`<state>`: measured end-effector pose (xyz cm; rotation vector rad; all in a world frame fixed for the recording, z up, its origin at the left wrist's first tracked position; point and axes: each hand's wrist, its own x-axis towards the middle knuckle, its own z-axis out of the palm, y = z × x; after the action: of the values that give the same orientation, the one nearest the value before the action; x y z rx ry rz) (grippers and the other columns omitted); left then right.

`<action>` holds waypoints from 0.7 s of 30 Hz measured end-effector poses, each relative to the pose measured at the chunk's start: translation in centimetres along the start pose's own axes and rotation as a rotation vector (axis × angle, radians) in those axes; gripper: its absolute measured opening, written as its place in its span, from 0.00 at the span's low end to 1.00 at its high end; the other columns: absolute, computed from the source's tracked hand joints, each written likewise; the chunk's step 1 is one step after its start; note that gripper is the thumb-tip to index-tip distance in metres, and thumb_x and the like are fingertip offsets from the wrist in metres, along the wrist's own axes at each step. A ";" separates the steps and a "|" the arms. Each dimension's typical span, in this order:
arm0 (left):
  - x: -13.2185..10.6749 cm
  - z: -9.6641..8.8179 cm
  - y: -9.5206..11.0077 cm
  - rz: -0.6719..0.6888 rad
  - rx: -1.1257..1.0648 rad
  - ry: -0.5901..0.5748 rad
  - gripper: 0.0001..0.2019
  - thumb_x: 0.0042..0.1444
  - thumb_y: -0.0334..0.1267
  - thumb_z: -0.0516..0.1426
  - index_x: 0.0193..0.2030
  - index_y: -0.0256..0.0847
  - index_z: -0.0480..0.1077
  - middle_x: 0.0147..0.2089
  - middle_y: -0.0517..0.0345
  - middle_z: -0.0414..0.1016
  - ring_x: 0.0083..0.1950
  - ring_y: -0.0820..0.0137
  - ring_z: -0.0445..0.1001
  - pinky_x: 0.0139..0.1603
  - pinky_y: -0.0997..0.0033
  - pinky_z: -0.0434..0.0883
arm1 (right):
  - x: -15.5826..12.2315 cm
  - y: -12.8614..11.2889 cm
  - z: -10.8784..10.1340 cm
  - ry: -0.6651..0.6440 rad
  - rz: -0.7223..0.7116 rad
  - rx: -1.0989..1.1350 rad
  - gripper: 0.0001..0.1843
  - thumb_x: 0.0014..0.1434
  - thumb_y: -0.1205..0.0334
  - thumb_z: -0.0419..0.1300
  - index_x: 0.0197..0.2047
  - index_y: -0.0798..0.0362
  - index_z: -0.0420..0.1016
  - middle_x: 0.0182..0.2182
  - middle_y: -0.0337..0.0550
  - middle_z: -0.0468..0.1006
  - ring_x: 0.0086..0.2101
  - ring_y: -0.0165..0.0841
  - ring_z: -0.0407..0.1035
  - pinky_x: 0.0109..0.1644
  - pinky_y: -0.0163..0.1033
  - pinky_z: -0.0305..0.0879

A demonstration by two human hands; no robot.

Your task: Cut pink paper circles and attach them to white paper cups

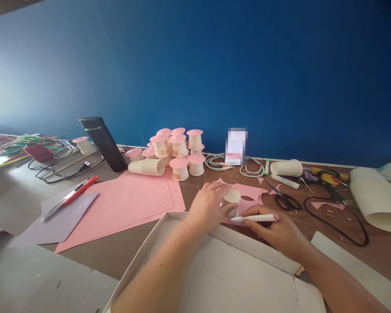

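Note:
My left hand point(210, 204) is closed around a small white paper cup point(233, 199), which stands on a cut sheet of pink paper point(247, 191). Between the fingers of my right hand point(273, 230) lies a white pen point(259, 218) with a pink end. Its tip points left, low beside the cup's lower edge; whether it touches the paper I cannot tell. Rounded holes and jagged offcuts show in the pink paper behind the cup. Below both forearms is a shallow white cardboard box lid point(228, 278).
Several cups with pink discs point(179, 163) are stacked by the wall, near a nested row of cups point(146, 167). A black flask point(102, 143), pink sheets point(124, 204) and a red cutter point(74, 193) lie left. Black scissors point(286, 201), cables and a large white roll point(379, 200) are right.

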<state>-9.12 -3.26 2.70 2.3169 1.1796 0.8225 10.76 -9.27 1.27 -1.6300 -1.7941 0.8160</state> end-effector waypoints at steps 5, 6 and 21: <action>0.0 -0.1 0.2 -0.014 0.005 -0.016 0.19 0.57 0.42 0.60 0.55 0.48 0.72 0.58 0.56 0.73 0.62 0.57 0.65 0.57 0.57 0.67 | 0.2 0.6 0.3 -0.015 -0.002 0.014 0.11 0.58 0.50 0.60 0.38 0.46 0.80 0.33 0.38 0.81 0.33 0.35 0.73 0.36 0.37 0.65; 0.0 -0.1 0.2 -0.015 0.006 -0.017 0.19 0.57 0.42 0.60 0.55 0.48 0.72 0.59 0.56 0.73 0.62 0.57 0.65 0.57 0.57 0.67 | 0.3 0.7 0.3 -0.016 -0.006 0.009 0.12 0.58 0.50 0.60 0.38 0.46 0.80 0.34 0.38 0.81 0.33 0.35 0.73 0.36 0.37 0.65; 0.1 0.0 0.0 0.010 0.015 -0.005 0.20 0.56 0.42 0.60 0.56 0.46 0.72 0.58 0.55 0.73 0.60 0.57 0.66 0.58 0.57 0.67 | 0.4 1.2 0.4 -0.067 -0.008 0.004 0.15 0.60 0.48 0.57 0.41 0.46 0.80 0.34 0.39 0.81 0.29 0.32 0.71 0.31 0.36 0.63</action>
<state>-9.11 -3.18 2.70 2.3375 1.1770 0.8129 11.24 -8.78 0.11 -1.6097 -1.8426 0.8790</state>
